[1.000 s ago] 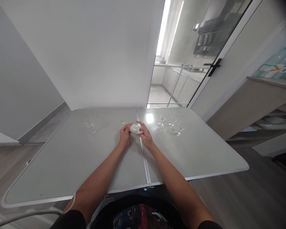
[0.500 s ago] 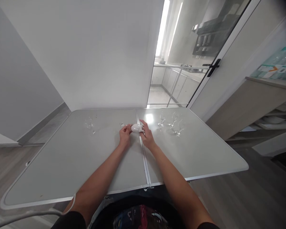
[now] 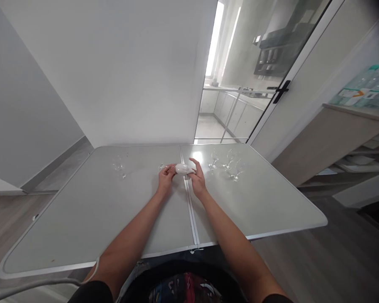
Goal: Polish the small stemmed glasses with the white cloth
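Note:
A clear wine glass (image 3: 181, 168) is held sideways over the middle of the table, with white material, cloth or paper, filling its bowl. My left hand (image 3: 166, 179) is closed around its stem, and the foot shows just beyond the fingers at the left. At the mouth end, my right hand (image 3: 197, 179) pinches the white material between thumb and fingers, its index finger raised. Several clear glasses (image 3: 228, 162) stand to the right of my hands. Another clear glass (image 3: 118, 164) is at the left; its outline is faint.
The pale table (image 3: 91, 219) has a metal-edged seam down its middle. Behind it are a white wall (image 3: 139, 75) and a glass door (image 3: 240, 84). Bottles (image 3: 363, 90) sit on a shelf unit (image 3: 341, 134) at the right. A white cable (image 3: 50, 282) crosses near my left forearm.
My right hand has shifted slightly right, away from the bowl, and its fingers have changed position on the white material. My left hand keeps its hold on the stem.

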Demonstrator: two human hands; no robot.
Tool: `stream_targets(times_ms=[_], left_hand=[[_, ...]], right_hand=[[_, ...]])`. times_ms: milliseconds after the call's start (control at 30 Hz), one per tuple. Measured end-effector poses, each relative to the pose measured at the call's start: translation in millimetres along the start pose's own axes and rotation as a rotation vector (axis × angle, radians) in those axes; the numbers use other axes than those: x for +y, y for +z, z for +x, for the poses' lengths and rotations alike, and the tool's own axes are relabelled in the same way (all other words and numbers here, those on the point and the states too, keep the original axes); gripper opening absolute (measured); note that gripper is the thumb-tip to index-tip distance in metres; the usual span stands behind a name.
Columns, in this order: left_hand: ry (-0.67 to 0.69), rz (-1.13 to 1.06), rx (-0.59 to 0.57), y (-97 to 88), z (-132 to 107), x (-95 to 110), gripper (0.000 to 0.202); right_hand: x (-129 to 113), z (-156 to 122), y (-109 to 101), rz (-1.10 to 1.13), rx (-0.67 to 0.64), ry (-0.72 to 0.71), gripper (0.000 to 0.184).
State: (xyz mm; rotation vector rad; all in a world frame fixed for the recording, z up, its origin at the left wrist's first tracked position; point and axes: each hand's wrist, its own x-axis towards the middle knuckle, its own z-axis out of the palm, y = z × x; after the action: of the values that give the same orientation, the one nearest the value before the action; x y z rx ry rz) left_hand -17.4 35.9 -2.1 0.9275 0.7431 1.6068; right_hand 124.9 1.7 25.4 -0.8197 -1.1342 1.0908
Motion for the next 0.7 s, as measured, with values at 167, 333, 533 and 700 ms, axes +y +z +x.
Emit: stream_targets(times_ms=[167,333,533,700], left_hand=[[-0.003,-0.037,-0.129,3.7,-6,7,0.038],[-0.087,-0.073,-0.267,6.0,-11,11,0.042],[-0.36,-0.075,-0.518,1.4,-13,15,0.06],[-0.485,-0.149,-0.625,0.2,-13,25,0.047]], right_hand=[[7,8,0,0.348,0.204,0.162,0.058],[10,15,-9,0.457,0.28,0.119,0.045],[3,23,-28,0.323,0.502,-0.014,0.024],[-5,24,-39,0.246,0.541,-0.122,0.017]])
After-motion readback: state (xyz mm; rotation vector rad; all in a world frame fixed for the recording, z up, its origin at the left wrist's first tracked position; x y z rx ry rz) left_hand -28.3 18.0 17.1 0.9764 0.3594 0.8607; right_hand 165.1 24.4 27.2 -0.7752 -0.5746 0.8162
